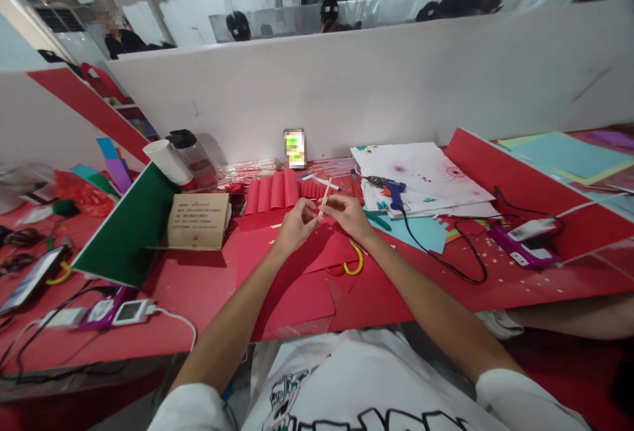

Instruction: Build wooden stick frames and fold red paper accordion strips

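Above the table's middle, a thin wooden stick point(325, 195), perhaps more than one, slants upward between my hands. My left hand point(296, 228) is closed, its fingertips pinching near the lower end. From the other side my right hand point(352, 220) also grips it with thumb and fingers; the exact contact is partly hidden. Beneath both hands lie red paper sheets point(292, 289). Just beyond are several rolled red paper tubes point(271, 192). Scissors with a yellow handle point(357, 263) lie by my right wrist, partly under red paper.
A blue glue gun point(395, 193) rests on white decorated sheets point(421, 160), its cord trailing right. A lit phone point(295, 148) leans against the partition point(347, 88). Leftward stand a cardboard box point(198, 221), a green board point(123, 233) and a bottle point(195, 154). Purple power strips point(522, 253) sit rightward and leftward.
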Action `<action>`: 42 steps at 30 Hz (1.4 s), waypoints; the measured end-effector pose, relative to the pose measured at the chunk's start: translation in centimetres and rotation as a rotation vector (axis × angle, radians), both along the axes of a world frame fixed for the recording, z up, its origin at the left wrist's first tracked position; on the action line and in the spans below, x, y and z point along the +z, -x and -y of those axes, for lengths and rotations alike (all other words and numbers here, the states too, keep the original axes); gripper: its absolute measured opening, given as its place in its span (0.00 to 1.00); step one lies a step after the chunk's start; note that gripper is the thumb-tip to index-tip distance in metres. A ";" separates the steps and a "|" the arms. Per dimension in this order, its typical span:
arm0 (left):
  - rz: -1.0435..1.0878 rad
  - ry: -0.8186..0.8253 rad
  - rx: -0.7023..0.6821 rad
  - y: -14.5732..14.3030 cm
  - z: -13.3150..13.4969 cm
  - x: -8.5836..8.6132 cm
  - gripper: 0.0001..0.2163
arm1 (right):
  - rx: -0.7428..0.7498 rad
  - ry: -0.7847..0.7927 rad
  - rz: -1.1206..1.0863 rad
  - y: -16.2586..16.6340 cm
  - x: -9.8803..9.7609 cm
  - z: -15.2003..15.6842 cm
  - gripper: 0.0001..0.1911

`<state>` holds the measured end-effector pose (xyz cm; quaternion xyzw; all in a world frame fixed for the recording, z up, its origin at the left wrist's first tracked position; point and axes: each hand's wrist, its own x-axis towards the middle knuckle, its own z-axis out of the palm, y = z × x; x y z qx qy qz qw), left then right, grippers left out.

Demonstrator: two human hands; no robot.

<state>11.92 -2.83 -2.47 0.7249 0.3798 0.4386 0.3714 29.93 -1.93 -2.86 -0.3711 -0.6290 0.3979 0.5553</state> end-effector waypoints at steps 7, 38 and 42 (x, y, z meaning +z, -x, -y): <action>-0.094 -0.206 -0.110 0.1 0.2 -0.3 0.14 | 0.006 0.133 -0.176 -0.4 0.4 -0.1 0.14; 0.153 0.132 -0.027 0.0 -0.3 0.2 0.11 | 0.007 0.049 0.011 0.0 0.6 0.4 0.15; 0.093 0.133 -0.020 0.1 -0.5 -0.1 0.11 | -0.004 0.014 0.056 0.0 0.6 0.5 0.14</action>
